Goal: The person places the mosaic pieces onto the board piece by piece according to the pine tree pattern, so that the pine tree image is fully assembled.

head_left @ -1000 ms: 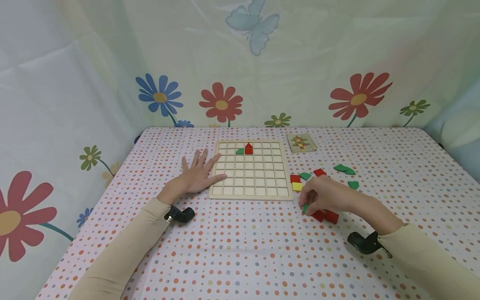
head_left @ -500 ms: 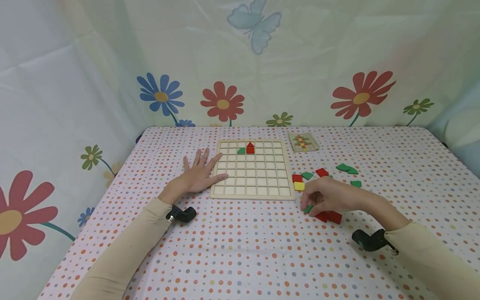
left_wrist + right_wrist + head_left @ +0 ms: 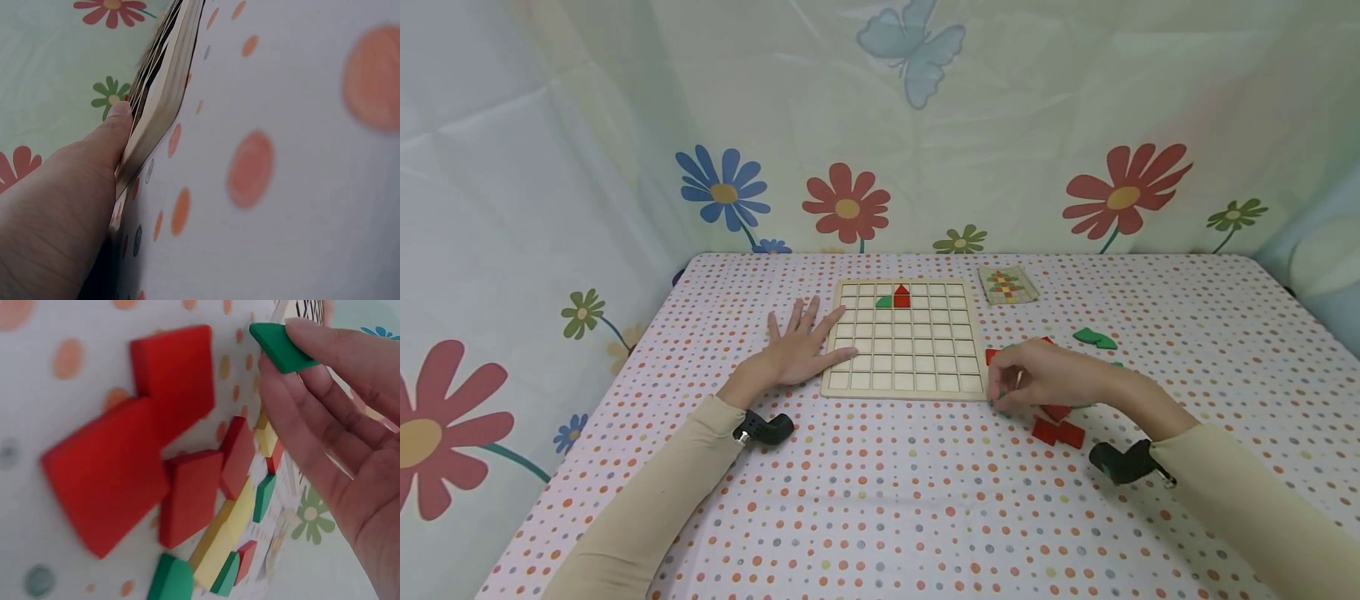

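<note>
My left hand lies with spread fingers on the left edge of a wooden grid board; in the left wrist view its thumb touches the rim. Near the board's top sit a red triangle tile, a red square tile and a green curved tile. By the lower right corner of the board, my right hand pinches a green tile between thumb and fingers, lifted off the cloth. That tile is mostly hidden in the head view.
Loose red tiles, yellow tiles and green tiles lie below the right hand, some overlapping. Farther right are more green tiles. A pattern card lies behind the board's right side. A dotted cloth covers the table.
My right hand, pinching the green tile, has moved left and slightly away from me, off the red tiles toward the board's corner. The left hand stays put.
</note>
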A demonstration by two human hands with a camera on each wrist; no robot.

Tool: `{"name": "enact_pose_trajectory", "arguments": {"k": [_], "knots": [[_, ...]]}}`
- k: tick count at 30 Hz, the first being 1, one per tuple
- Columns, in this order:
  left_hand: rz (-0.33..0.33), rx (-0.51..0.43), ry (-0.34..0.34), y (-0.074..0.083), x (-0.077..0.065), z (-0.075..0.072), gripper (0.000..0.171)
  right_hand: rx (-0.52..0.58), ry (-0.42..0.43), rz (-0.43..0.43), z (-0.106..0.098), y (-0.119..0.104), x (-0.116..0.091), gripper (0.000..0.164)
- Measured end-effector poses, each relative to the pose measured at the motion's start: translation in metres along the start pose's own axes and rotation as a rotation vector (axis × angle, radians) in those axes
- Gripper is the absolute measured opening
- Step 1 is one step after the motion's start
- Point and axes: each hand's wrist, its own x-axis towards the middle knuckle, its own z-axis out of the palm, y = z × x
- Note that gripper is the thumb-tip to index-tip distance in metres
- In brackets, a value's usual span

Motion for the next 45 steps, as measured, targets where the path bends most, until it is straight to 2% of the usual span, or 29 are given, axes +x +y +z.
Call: {"name": "enact_pose_trajectory", "arguments": {"k": [6, 11, 16, 21, 26, 31, 38, 45], "knots": [[-0.005, 0.000, -0.005, -0.001, 0.001, 0.001, 0.088, -0.022, 0.019, 0.030, -0.006, 0.000, 0.017, 0.015], [-0.005, -0.002, -0.006, -0.002, 0.003, 0.002, 0.090, -0.028, 0.061, 0.011, -0.012, 0.004, 0.027, 0.011], [-0.009, 0.012, -0.002, -0.002, 0.004, 0.003, 0.090, -0.048, 0.090, -0.011, -0.018, 0.006, 0.038, 0.019], [-0.013, 0.020, 0.007, -0.001, 0.002, 0.002, 0.086, -0.105, 0.077, -0.006, -0.020, 0.007, 0.053, 0.023], [-0.015, 0.016, 0.002, -0.001, 0.001, 0.002, 0.085, -0.060, 0.107, -0.001, -0.020, 0.009, 0.065, 0.013], [-0.010, 0.000, -0.001, 0.000, 0.002, 0.003, 0.088, -0.047, 0.182, 0.040, -0.025, 0.012, 0.079, 0.007], [-0.008, 0.003, -0.005, -0.003, 0.002, 0.003, 0.089, -0.102, 0.374, 0.082, -0.031, 0.013, 0.105, 0.012], [-0.007, 0.008, -0.002, -0.001, 0.001, 0.001, 0.086, -0.083, 0.427, 0.129, -0.035, 0.012, 0.124, 0.021]]}}
